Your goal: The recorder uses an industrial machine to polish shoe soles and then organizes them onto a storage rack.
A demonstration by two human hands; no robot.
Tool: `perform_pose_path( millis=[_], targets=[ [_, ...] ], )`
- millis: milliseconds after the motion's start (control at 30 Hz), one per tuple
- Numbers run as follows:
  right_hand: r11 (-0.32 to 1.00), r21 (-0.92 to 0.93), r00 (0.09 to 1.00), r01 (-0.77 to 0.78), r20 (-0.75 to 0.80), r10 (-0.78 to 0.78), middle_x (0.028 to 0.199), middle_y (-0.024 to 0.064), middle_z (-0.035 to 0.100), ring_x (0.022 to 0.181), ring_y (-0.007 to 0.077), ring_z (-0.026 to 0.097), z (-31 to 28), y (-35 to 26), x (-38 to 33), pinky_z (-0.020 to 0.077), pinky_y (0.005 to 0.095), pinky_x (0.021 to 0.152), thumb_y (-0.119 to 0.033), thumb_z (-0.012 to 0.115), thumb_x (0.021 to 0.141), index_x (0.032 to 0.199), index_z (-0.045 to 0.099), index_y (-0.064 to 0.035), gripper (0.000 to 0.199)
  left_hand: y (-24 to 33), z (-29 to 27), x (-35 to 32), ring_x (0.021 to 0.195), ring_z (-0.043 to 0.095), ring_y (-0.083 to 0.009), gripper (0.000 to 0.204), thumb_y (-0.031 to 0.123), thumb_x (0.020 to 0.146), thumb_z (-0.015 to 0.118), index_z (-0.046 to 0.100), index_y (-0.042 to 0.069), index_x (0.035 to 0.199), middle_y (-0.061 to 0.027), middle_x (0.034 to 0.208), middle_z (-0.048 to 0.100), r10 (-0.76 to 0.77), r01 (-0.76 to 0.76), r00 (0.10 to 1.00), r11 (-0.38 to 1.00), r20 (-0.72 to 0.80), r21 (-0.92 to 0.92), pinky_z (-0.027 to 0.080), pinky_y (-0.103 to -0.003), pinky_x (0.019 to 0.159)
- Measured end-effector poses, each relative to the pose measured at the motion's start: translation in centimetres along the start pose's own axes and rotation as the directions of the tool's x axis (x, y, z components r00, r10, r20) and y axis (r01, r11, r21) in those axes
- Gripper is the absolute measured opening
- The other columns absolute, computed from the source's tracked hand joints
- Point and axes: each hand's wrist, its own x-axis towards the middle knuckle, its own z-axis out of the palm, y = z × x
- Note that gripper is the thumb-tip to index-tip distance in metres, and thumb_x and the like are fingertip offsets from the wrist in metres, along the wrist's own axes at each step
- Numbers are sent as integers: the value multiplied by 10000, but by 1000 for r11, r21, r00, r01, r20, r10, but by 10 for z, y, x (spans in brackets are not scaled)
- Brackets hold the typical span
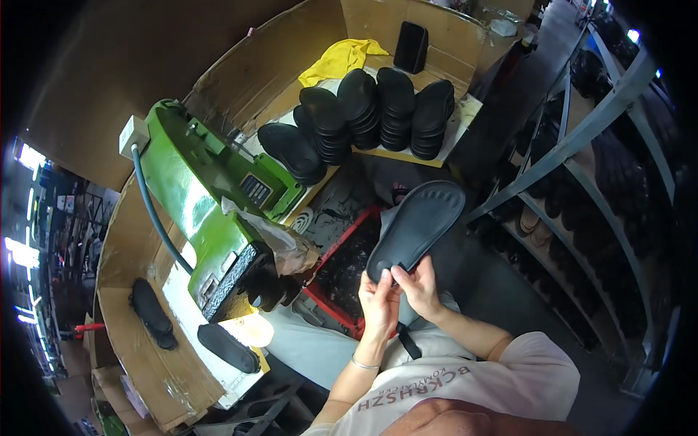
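A dark grey shoe sole [420, 221] is held in front of me, its broad end pointing up and to the right. My left hand [379, 304] is closed on the sole's lower, narrower end, with the thumb on its upper face. Just beside it, my right hand [422, 289] grips the same end, its thumb close to the left one. Most of the fingers behind the sole are hidden. Past the sole, several stacks of black soles [396, 105] stand on the table.
A green machine [185, 174] with a lit work area stands on the left. Beyond the stacks lies a yellow cloth [342, 59], inside cardboard walls [273, 47]. Below the sole sits a red crate [336, 314] with dark scraps. A metal rack [596, 120] rises on the right.
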Motion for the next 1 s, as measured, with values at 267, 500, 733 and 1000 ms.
perform_pose_path(
  millis=[267,500,733,1000],
  targets=[
    [992,-120,996,-45,70,54,1186,143,524,1100,158,505,-38,16,33,393,288,948,-12,555,849,1288,350,50,489,58,-83,-29,851,613,-171,228,39,846,613,558,-22,1058,-121,996,638,517,-296,852,343,84,892,504,-286,778],
    [898,-366,952,-244,85,294,1256,174,493,1174,216,477,-44,45,12,352,308,994,-75,574,850,1338,316,59,568,151,-207,-115,1262,297,-425,679,256,754,705,377,57,1314,-264,1325,374,936,706,343,-203,-77,678,235,-574,1014],
    [946,-284,928,-158,286,241,1217,120,513,1113,152,488,-26,57,-7,376,267,950,-48,569,868,1320,356,57,510,150,-229,-121,1048,495,-351,521,199,756,708,538,88,1235,-187,1121,519,971,566,237,-125,-16,815,373,-468,891],
    [896,-329,810,-299,409,421,1189,127,549,1082,164,526,-10,36,-8,400,274,933,-41,565,847,1279,411,92,477,167,-234,-126,1034,526,-211,441,-124,724,622,564,3,1141,-120,1082,524,967,-154,114,245,-229,957,446,-315,887]
  ],
)
